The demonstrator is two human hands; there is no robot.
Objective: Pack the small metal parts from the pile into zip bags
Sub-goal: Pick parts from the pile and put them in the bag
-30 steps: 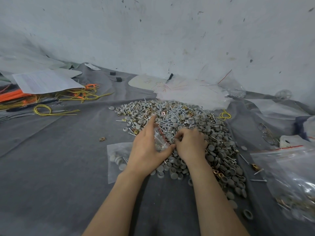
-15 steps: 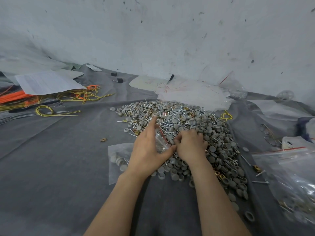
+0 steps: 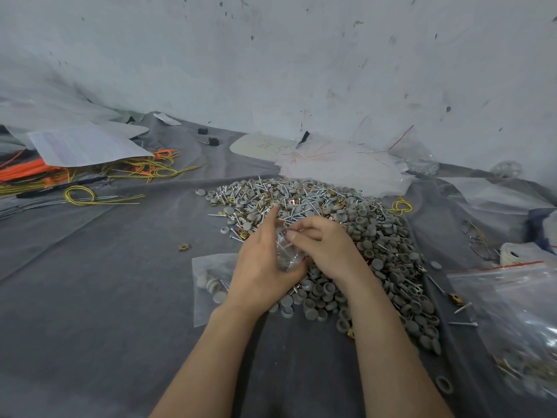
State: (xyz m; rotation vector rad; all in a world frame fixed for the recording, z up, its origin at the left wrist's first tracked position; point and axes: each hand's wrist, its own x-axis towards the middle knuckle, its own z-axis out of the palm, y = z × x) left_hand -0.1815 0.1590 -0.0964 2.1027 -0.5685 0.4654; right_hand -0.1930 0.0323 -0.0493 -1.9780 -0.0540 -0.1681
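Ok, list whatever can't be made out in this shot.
Head view only.
Small clear bag: contents mostly covered by the left hand and right hand.
Right hand's grip: part or bag mouth, hidden by its own fingers.
Filled bag: right side behind the left wrist.
Large zip bag: cut by the right edge, blurred.
Paper sheet: print too small.

Bare left hand (image 3: 259, 276) and right hand (image 3: 327, 251), short plain nails (image 3: 291, 235), slim bare forearms (image 3: 388, 342).

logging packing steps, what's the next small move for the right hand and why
Probably open the right hand over the small zip bag, dropping whatever it carries in: its curled fingertips sit at the bag's mouth, which the left hand holds above the pile.
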